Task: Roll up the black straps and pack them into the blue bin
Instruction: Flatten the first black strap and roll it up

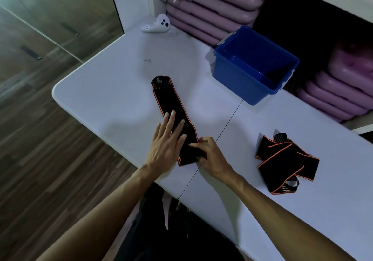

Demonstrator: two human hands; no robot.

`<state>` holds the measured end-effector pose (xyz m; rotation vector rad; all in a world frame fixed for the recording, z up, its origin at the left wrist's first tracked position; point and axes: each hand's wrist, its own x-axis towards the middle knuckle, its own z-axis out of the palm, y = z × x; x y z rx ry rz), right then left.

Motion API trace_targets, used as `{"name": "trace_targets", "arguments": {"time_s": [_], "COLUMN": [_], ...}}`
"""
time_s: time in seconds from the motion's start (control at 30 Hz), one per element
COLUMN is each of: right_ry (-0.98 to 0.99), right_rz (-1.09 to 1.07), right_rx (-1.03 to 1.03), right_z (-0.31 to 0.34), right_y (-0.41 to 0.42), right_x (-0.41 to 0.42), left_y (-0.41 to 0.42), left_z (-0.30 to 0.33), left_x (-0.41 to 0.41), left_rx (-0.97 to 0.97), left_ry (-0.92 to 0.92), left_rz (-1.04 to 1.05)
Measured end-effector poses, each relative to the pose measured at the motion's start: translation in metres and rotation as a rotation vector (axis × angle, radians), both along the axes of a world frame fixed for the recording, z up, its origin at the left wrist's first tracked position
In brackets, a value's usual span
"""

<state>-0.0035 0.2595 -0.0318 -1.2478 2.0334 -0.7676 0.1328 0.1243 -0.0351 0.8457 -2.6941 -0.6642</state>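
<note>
Left hand (168, 141) flat, fingers straight; right hand (209, 155) curled, pinching.

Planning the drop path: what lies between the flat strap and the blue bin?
Head view: only bare white table between the flat strap and blue bin.

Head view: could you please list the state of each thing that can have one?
Flat strap: unrolled, near end being folded.
Second strap: loosely bunched, untouched.
Blue bin: open, no strap visible inside.
Left hand: fingers straight, pressing strap.
Right hand: pinching strap end.
</note>
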Motion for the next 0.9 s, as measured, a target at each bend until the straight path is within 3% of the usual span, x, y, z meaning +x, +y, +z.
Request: {"name": "trace_targets", "arguments": {"time_s": [0.13,0.27,0.57,0.8,0.9], "right_ry": [0.008,0.024,0.142,0.645,0.751], "right_rz": [0.015,0.043,0.177,0.354,0.417], "right_rx": [0.019,0.038,0.029,0.045,-0.013], "right_z": [-0.002,-0.004,-0.008,-0.005,-0.008], "right_y": [0.001,0.004,0.006,0.023,0.021], "right_x": [0.002,0.002,0.0,-0.001,-0.006], "left_y": [-0.034,-0.062,-0.069,-0.056,-0.051], "left_z": [-0.012,-0.034,-0.045,-0.04,-0.036], "left_x": [-0.037,-0.038,-0.036,-0.043,-0.046], "left_rx": [0.129,0.076,-0.046,-0.295,-0.354], "left_ry": [-0.214,-0.36,-0.323,-0.17,-0.111], "left_rz": [0.02,0.013,0.003,0.02,-0.023]}}
